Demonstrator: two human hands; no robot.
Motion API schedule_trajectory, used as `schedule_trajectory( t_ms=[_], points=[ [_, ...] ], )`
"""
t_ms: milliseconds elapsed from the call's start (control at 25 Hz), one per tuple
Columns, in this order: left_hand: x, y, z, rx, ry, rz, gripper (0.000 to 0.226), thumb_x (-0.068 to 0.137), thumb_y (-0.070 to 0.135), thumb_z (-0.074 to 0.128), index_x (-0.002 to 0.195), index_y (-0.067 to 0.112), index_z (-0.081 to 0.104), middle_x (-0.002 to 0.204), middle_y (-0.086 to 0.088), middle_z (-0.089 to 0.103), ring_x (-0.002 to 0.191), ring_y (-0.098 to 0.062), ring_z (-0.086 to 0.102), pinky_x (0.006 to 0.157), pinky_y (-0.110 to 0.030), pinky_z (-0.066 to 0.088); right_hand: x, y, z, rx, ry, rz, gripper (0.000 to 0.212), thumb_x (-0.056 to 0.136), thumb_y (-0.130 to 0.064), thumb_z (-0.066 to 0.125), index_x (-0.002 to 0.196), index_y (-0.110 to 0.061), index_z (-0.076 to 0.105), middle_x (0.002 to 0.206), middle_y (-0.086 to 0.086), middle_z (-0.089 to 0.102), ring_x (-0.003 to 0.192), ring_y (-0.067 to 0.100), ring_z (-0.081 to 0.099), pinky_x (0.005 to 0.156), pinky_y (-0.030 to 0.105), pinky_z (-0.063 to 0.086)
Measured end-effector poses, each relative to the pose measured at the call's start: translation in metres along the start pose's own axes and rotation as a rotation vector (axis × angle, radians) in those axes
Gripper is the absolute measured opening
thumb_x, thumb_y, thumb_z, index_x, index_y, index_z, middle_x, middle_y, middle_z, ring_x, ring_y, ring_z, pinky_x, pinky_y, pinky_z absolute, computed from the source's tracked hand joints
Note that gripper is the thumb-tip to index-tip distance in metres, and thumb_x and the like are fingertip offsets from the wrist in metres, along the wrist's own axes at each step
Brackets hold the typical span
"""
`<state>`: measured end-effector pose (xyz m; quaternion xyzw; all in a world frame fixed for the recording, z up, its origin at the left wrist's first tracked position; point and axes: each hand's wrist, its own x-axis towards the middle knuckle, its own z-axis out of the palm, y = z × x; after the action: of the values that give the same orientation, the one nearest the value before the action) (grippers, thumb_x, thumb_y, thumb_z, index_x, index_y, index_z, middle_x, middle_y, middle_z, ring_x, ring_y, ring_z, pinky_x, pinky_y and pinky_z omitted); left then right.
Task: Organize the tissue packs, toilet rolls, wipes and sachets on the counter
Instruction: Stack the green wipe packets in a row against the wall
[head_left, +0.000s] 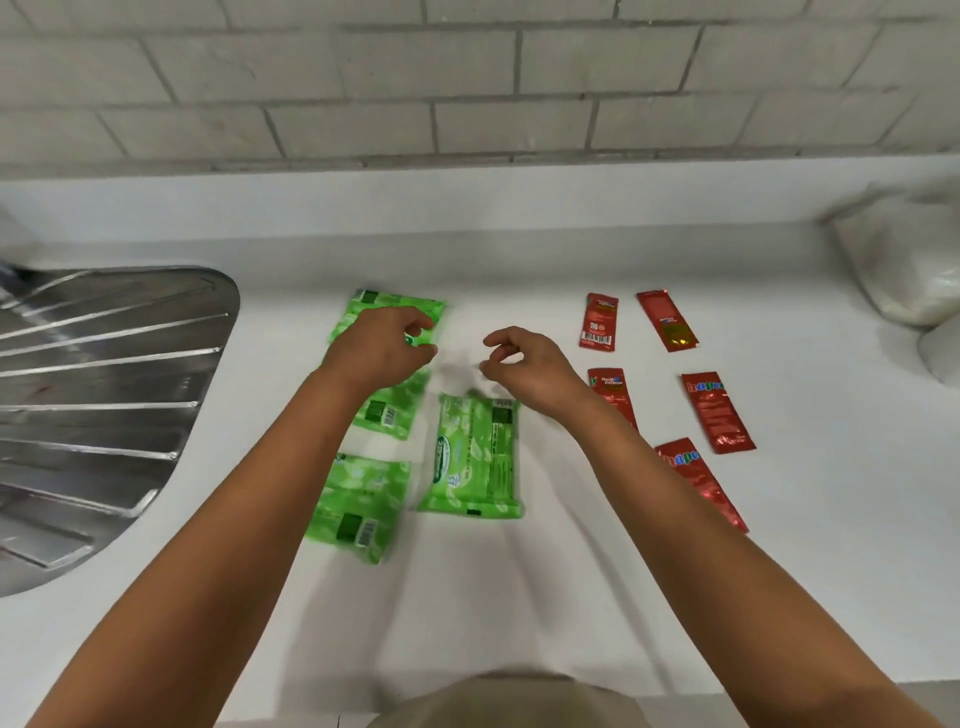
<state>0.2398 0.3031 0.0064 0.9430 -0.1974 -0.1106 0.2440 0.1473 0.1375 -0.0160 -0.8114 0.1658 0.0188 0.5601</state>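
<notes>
On the white counter, between the steel draining board and the red sachets, lay the four green wipes packs I was sorting. The far pack sat partly under my left hand, a second pack showed just below that wrist, a third lay nearest me on the left, and the fourth lay beside it, turned lengthwise and a little out of line. My left hand was curled over the far pack, fingertips bent down near its right edge; whether they actually pinched the wrapper I could not tell from the blur. My right hand hung just above the bare counter beyond the fourth pack, fingers loosely curled and holding nothing. I judged the step to be squaring the green packs into a tidy block. To do it well I wanted to take each pack by its edges rather than its soft middle, slide it instead of lifting it, and use the free hand as a stop so neighbours did not skid. The five sachets to the right, two at the back, two in the middle and one partly under my right forearm, already lay roughly in rows, so I needed to keep that arm from dragging them. A white plastic bag sat at the far right, well apart.
</notes>
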Motion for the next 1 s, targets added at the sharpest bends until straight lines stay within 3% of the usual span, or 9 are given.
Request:
schedule_trajectory(
  t_ms=[160,320,440,600,800,920,1000],
  points=[
    [0.020,-0.019,-0.020,-0.128,0.011,-0.050,0.036,0.083,0.026,0.067,0.119,0.020,0.062,0.119,-0.001,0.060,0.090,-0.014,0.054,0.078,-0.025,0.044,0.022,-0.009,0.013,-0.014,0.010,-0.015,0.029,0.085,-0.014,0.062,0.114,-0.013,0.058,0.101,0.003,0.057,0.089,0.028,0.063,0.061,0.019,0.043],
    [0.047,-0.038,-0.033,-0.208,0.023,-0.118,0.038,0.084,0.022,0.067,0.121,0.014,0.060,0.122,-0.008,0.059,0.089,-0.015,0.053,0.076,-0.022,0.039,0.045,-0.010,0.021,-0.048,0.016,-0.005,0.029,0.085,-0.014,0.063,0.114,-0.014,0.058,0.100,0.001,0.055,0.080,0.019,0.058,0.060,0.017,0.041],
    [0.064,-0.053,-0.032,-0.233,0.024,-0.227,0.049,0.084,0.023,0.067,0.129,0.014,0.053,0.130,-0.015,0.053,0.095,-0.022,0.056,0.082,-0.027,0.042,0.061,-0.009,0.029,-0.127,0.014,-0.002,0.034,0.083,-0.016,0.065,0.117,-0.014,0.057,0.104,0.001,0.051,0.083,0.016,0.053,0.072,0.020,0.040],
    [0.081,-0.071,-0.022,-0.247,0.009,-0.357,0.065,0.084,0.028,0.067,0.140,0.014,0.038,0.139,-0.019,0.045,0.123,-0.032,0.048,0.098,-0.034,0.039,0.081,-0.012,0.044,-0.239,-0.053,-0.035,0.051,0.080,-0.020,0.071,0.126,-0.012,0.051,0.121,0.009,0.046,0.096,0.019,0.051,0.083,0.023,0.038],
    [0.094,-0.079,-0.012,-0.284,-0.029,-0.378,0.073,0.085,0.033,0.066,0.145,0.010,0.031,0.144,-0.018,0.040,0.130,-0.033,0.042,0.104,-0.037,0.036,0.103,-0.009,0.057,-0.403,-0.132,-0.070,0.088,0.072,-0.033,0.078,0.143,-0.014,0.030,0.146,0.008,0.025,0.129,0.030,0.032,0.107,0.033,0.030],
    [0.099,-0.079,-0.008,-0.262,-0.036,-0.391,0.077,0.084,0.034,0.066,0.146,0.009,0.028,0.145,-0.017,0.039,0.131,-0.032,0.041,0.103,-0.035,0.036,0.116,-0.005,0.062,-0.510,-0.179,-0.077,0.104,0.067,-0.039,0.080,0.147,-0.016,0.018,0.152,0.004,0.017,0.132,0.031,0.024,0.108,0.036,0.028],
    [0.101,-0.079,-0.006,-0.283,-0.049,-0.395,0.077,0.084,0.034,0.066,0.145,0.008,0.029,0.143,-0.017,0.042,0.128,-0.032,0.044,0.102,-0.036,0.039,0.123,-0.002,0.064,-0.568,-0.172,-0.092,0.103,0.066,-0.035,0.081,0.147,-0.017,0.019,0.151,0.005,0.020,0.131,0.031,0.026,0.106,0.035,0.029]
  ],
)
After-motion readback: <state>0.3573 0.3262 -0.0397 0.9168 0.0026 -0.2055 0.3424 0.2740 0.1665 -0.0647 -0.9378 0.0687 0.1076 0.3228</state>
